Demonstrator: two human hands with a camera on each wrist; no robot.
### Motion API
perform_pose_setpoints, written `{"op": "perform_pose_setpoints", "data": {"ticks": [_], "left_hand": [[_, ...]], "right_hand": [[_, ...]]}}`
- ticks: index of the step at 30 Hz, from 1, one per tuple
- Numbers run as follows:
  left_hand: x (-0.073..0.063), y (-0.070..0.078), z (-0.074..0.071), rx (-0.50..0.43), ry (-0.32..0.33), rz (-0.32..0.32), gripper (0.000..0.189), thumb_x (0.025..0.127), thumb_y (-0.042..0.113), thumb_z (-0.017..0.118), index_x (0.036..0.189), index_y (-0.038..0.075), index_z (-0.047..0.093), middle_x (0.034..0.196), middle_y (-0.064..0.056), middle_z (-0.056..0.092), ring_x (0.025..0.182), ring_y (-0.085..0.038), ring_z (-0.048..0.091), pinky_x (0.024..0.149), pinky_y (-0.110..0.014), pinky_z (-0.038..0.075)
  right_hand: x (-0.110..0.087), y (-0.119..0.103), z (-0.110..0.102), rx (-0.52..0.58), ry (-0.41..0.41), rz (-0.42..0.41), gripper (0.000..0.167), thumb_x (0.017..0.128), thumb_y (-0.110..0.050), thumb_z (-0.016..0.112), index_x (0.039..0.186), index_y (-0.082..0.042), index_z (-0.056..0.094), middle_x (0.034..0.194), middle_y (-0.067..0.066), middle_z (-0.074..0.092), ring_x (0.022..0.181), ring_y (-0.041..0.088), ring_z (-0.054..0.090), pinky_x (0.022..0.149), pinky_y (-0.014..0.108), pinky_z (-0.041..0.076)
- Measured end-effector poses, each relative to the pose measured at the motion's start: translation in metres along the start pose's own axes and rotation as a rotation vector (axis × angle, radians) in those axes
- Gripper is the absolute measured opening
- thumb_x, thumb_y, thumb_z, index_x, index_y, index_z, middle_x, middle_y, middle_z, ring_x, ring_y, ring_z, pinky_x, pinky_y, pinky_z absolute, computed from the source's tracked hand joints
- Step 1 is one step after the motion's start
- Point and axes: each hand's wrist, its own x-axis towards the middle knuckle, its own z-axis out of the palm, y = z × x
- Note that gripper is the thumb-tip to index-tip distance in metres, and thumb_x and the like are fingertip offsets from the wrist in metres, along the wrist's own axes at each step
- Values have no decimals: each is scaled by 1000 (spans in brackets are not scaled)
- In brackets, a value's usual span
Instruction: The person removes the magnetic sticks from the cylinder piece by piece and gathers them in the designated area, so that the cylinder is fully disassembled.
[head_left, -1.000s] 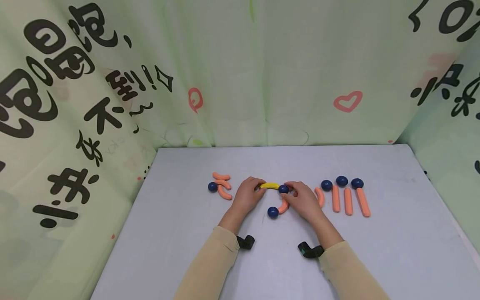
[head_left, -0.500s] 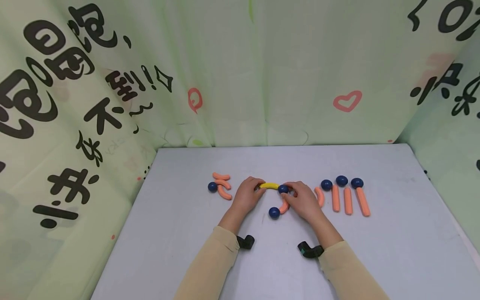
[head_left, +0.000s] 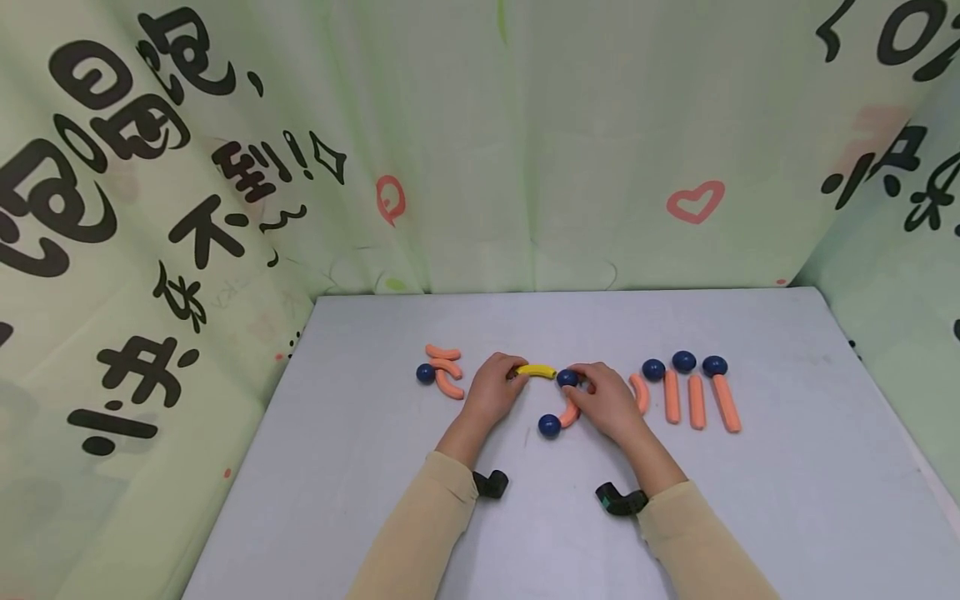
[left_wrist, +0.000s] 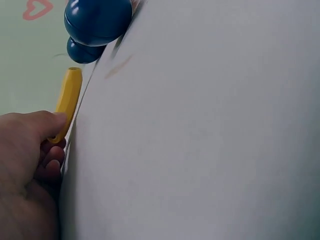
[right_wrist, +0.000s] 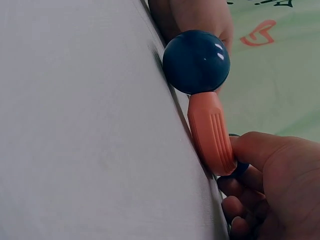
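Note:
A curved yellow rod [head_left: 537, 371] is pinched by my left hand [head_left: 492, 389] between thumb and fingers at its left end. In the left wrist view, the yellow rod's [left_wrist: 70, 92] free tip stands slightly apart from a blue ball [left_wrist: 84, 52]. My right hand [head_left: 604, 400] grips that blue ball [head_left: 567, 378] from the right. From it a curved orange rod [right_wrist: 211, 132] runs toward the front, joined at its other end to a second blue ball [right_wrist: 196, 61]. In the right wrist view the gripped ball is mostly hidden behind the rod and fingers.
Left on the table [head_left: 337, 500] lie several curved orange rods [head_left: 447, 369] beside a blue ball [head_left: 425, 373]. On the right are straight orange rods [head_left: 697, 402], several blue balls [head_left: 684, 362] and a curved orange rod [head_left: 640, 393]. A printed curtain [head_left: 570, 167] hangs behind.
The yellow rod has shifted slightly left with my left hand, and a small gap now shows between it and the gripped ball. The front ball has swung slightly right.

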Motion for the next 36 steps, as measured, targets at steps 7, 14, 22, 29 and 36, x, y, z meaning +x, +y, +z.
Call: {"op": "perform_pose_setpoints", "data": {"ticks": [7,14,22,29,36], "left_hand": [[0,2,-10,-47,-3,-19,29,98,31,63,123,19,67,108,2,61,90,-11,54,81,-26,50],[1,-9,-27,-22,32,-39,28,97,32,63,123,22,68,115,2,62,95,-12,57,85,-29,52],[-3,-35,-60,-105,138,-69,27,96,28,65,121,20,69,110,1,62,94,-14,58,80,-31,53],[-16,-73,-92,-238,209,-144,29,97,28,65,123,16,66,113,-3,61,88,-18,61,88,-34,50],[-24,-114,-112,-248,232,-270,23,99,32,60,116,20,69,117,-2,60,102,-23,54,86,-38,49]], "right_hand": [[1,1,-1,-7,0,1,47,96,-37,63,136,-13,58,111,8,59,90,23,50,72,33,39],[2,2,-1,-11,-3,-3,48,96,-37,62,136,-13,57,112,8,59,91,23,51,74,34,39],[0,1,-2,6,8,-21,48,95,-34,64,136,-10,58,113,11,60,91,24,51,75,34,40],[-1,2,-1,6,9,-29,48,95,-34,63,136,-9,58,117,12,61,94,25,53,78,37,42],[-1,2,0,12,8,-35,47,96,-33,63,135,-9,58,119,13,61,95,26,53,81,39,43]]}}
